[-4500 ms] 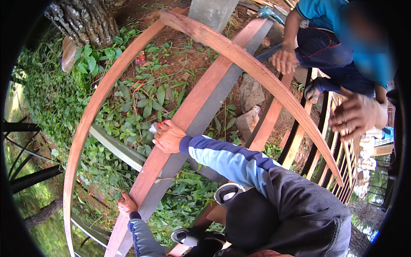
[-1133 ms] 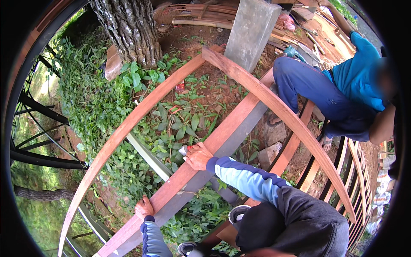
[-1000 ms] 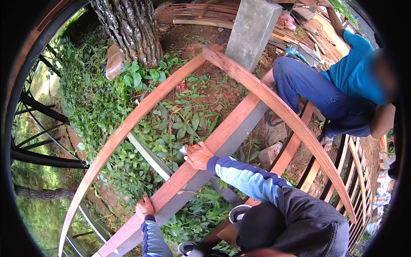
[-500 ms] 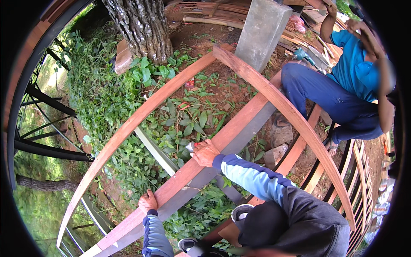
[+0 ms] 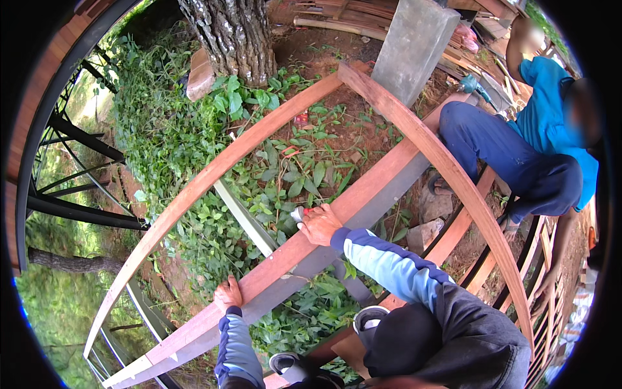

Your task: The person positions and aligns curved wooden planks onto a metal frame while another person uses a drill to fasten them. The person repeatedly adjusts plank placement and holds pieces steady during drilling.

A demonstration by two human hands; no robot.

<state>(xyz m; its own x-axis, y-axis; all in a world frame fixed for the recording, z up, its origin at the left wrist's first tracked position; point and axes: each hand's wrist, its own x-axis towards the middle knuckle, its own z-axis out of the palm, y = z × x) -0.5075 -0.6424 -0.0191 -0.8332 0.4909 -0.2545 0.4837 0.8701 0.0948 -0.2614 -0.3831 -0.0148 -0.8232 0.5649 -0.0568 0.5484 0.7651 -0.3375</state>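
Observation:
A long reddish wooden plank (image 5: 285, 260) runs diagonally before me on a dark grey beam (image 5: 310, 267). My left hand (image 5: 228, 294) grips the plank's far edge, fingers curled over it. Farther up the same edge, my right hand (image 5: 321, 225) is closed around a small white-and-red object (image 5: 299, 214); its kind is unclear because the fingers cover most of it. Beyond the plank bends a curved wooden strip (image 5: 188, 188). At the top it meets a second curved strip (image 5: 447, 155) that arches down to the right.
A co-worker in a blue shirt (image 5: 551, 97) sits at the right, near a teal power tool (image 5: 476, 86). Green plants (image 5: 188, 136) grow below the frame. A concrete post (image 5: 414, 48) and a tree trunk (image 5: 233, 39) stand beyond. A pale crossbar (image 5: 245, 217) joins the plank.
The view has shifted slightly, so most things sit farther right. Both my hands keep their places on the plank. The co-worker has lowered one arm toward the slats.

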